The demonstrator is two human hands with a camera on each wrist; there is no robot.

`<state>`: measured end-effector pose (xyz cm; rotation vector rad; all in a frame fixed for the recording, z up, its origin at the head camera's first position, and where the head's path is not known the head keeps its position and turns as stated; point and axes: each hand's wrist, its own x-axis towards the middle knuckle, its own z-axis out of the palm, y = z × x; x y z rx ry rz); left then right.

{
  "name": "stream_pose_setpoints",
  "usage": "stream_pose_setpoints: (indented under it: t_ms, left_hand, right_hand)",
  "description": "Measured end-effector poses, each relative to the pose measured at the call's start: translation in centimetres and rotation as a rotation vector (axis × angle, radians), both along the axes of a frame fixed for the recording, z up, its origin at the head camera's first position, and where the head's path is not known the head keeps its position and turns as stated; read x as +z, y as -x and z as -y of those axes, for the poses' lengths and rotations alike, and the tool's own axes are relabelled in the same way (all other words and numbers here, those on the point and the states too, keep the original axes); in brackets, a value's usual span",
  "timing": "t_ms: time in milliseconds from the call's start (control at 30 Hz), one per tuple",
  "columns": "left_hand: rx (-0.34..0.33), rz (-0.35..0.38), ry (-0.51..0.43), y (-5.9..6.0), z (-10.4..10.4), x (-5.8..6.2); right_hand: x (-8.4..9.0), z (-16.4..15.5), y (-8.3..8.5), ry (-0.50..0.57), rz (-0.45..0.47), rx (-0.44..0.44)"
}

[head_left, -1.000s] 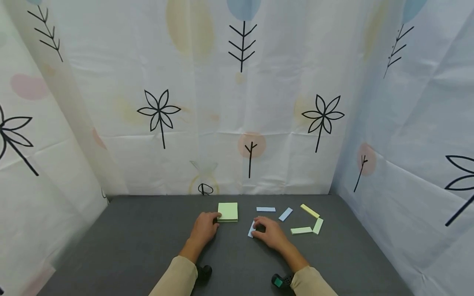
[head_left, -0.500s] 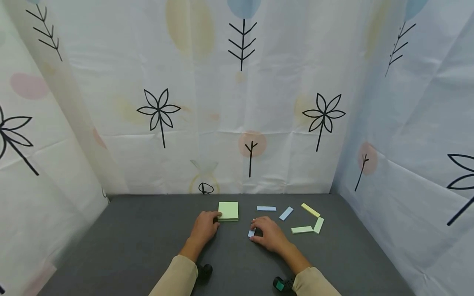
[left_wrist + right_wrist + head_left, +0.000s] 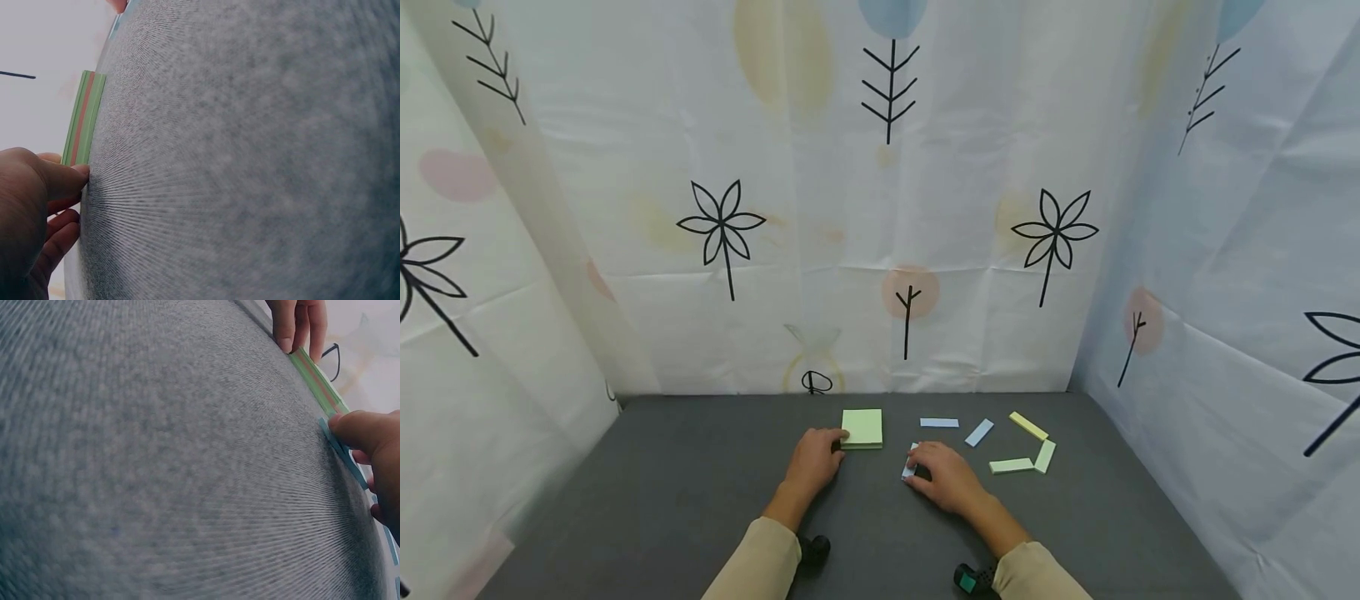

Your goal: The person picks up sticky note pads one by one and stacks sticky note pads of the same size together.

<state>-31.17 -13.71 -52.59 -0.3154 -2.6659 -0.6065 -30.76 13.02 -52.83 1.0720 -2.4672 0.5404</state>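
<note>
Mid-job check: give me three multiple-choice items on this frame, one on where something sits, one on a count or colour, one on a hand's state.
1. Where is the green sticky-note pad relative to the left hand?
A. At its fingertips, touching
B. Far off by the right wall
C. Under the right hand

2. How many green strips lie on the grey table to the right of the right hand?
A. One
B. Three
C. Five

3. What is the right hand doing?
A. Hanging idle above the table
B. Pinching a blue strip against the table
C. Holding the green pad

Answers:
1. A, the head view and left wrist view show the thumb and fingers against the pad's edge.
2. B, one yellowish-green strip and two pale green strips lie there.
3. B, the right wrist view shows the thumb pressed on the blue strip's end.
</note>
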Motion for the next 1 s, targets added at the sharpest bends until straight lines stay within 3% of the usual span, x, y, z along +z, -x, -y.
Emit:
stream_pose_setpoints:
  t_ms: [367,667,1000]
  left_hand:
    - [-0.006,0.002,0.009,0.0,0.1,0.1]
    - [0.009,0.016,0.004,0.0,0.0,-0.1]
    - [0.017,0.016,0.007,0.0,-0.1,-0.1]
  right_hand:
    - [-0.7,-0.2,0.5,0.091,-0.028,0.040]
    - [-0.7,-0.3,0.4,0.107,-0.021,0.045]
    - [-1.3,-0.1,0.2,0.134,-0.014,-0.065]
